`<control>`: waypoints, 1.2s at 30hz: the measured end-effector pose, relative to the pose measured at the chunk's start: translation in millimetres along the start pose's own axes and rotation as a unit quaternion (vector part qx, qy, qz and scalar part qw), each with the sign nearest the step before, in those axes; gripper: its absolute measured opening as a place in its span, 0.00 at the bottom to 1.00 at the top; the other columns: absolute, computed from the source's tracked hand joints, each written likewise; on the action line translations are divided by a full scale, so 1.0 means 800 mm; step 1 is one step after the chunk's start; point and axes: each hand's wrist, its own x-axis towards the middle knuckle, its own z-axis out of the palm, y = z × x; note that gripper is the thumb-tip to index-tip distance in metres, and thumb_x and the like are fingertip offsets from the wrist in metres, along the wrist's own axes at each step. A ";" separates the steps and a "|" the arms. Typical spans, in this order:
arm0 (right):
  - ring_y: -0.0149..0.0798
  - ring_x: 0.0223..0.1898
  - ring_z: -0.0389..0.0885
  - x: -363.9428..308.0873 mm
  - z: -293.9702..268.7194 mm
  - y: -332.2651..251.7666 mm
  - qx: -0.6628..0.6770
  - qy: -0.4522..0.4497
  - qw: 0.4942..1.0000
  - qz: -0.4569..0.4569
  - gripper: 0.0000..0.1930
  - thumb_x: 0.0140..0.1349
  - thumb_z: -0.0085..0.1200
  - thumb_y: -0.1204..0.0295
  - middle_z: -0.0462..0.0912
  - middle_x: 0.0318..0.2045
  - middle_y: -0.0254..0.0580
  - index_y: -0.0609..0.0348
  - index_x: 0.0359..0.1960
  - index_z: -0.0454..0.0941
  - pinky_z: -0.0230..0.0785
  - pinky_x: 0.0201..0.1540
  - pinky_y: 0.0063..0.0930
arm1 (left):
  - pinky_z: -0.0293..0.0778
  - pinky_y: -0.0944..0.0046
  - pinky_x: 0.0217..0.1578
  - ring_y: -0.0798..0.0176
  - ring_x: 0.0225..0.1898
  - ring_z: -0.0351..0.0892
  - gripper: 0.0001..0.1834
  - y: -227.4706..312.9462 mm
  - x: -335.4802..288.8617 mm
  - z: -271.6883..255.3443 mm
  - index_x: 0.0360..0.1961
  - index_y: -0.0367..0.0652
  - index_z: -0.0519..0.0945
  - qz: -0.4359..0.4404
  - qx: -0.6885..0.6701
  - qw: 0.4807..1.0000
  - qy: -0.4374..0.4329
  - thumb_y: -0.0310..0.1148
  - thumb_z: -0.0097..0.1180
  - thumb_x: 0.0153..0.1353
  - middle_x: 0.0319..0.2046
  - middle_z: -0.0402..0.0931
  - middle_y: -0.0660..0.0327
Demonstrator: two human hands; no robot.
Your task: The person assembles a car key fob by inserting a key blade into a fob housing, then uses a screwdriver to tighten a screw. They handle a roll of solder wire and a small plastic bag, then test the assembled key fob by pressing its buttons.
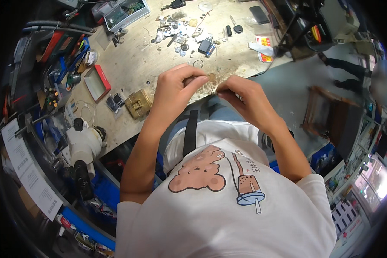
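Note:
My left hand (pixel 176 88) is closed in a pinch over the near edge of the worktable (pixel 129 60), thumb pressed against the fingers. Opposite it, my right hand (pixel 246 98) is closed too, its thumb and forefinger tips together. Something thin and dark seems to lie between the two sets of fingertips, too small to make out. Just beyond my left fingers is a small dark ring (pixel 198 63). A brass-coloured metal block (pixel 138 104) sits to the left of my left wrist.
Small parts and coin cells (pixel 182 47) are scattered farther back, near a black key fob (pixel 204 46) and a key (pixel 236 26). A red-rimmed box (pixel 97 84) and a white microscope (pixel 85 142) stand at left. A wooden stool (pixel 331 114) is on the right.

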 end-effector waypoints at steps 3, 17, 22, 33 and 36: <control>0.38 0.27 0.71 -0.006 -0.005 -0.009 0.065 -0.006 0.998 -0.001 0.05 0.55 0.51 0.79 0.73 0.26 0.43 0.65 0.32 0.71 0.66 0.31 0.26 | 0.63 0.73 0.24 0.72 0.22 0.68 0.05 -0.004 0.006 0.008 0.28 0.34 0.79 0.009 -0.025 0.998 -0.057 0.26 0.56 0.51 0.22 0.73 0.62; 0.48 0.32 0.70 -0.027 -0.024 0.024 -0.142 0.002 0.988 -0.058 0.08 0.50 0.51 0.78 0.68 0.26 0.45 0.60 0.33 0.68 0.64 0.33 0.35 | 0.64 0.65 0.24 0.64 0.22 0.70 0.04 0.022 -0.002 0.049 0.27 0.35 0.78 0.148 0.158 0.976 -0.025 0.26 0.55 0.51 0.20 0.70 0.57; 0.47 0.29 0.72 -0.033 -0.048 -0.013 0.032 0.051 0.998 -0.008 0.05 0.52 0.52 0.78 0.71 0.26 0.44 0.62 0.31 0.71 0.65 0.32 0.33 | 0.65 0.65 0.27 0.65 0.24 0.71 0.04 0.004 0.014 0.043 0.27 0.36 0.78 0.094 -0.060 0.984 -0.136 0.25 0.54 0.53 0.20 0.70 0.58; 0.47 0.27 0.71 -0.036 -0.047 -0.015 -0.004 0.061 0.998 -0.027 0.06 0.51 0.52 0.82 0.71 0.24 0.45 0.64 0.31 0.71 0.66 0.30 0.31 | 0.66 0.63 0.27 0.54 0.24 0.70 0.06 0.005 0.000 0.049 0.29 0.36 0.77 0.134 -0.023 0.983 -0.121 0.28 0.53 0.54 0.22 0.71 0.55; 0.47 0.27 0.73 -0.029 -0.045 -0.011 -0.084 0.143 0.986 0.019 0.04 0.53 0.51 0.80 0.73 0.25 0.46 0.63 0.31 0.72 0.66 0.30 0.29 | 0.66 0.63 0.27 0.54 0.24 0.70 0.06 0.011 -0.014 0.067 0.29 0.36 0.76 0.144 0.023 0.986 -0.084 0.29 0.53 0.54 0.23 0.71 0.54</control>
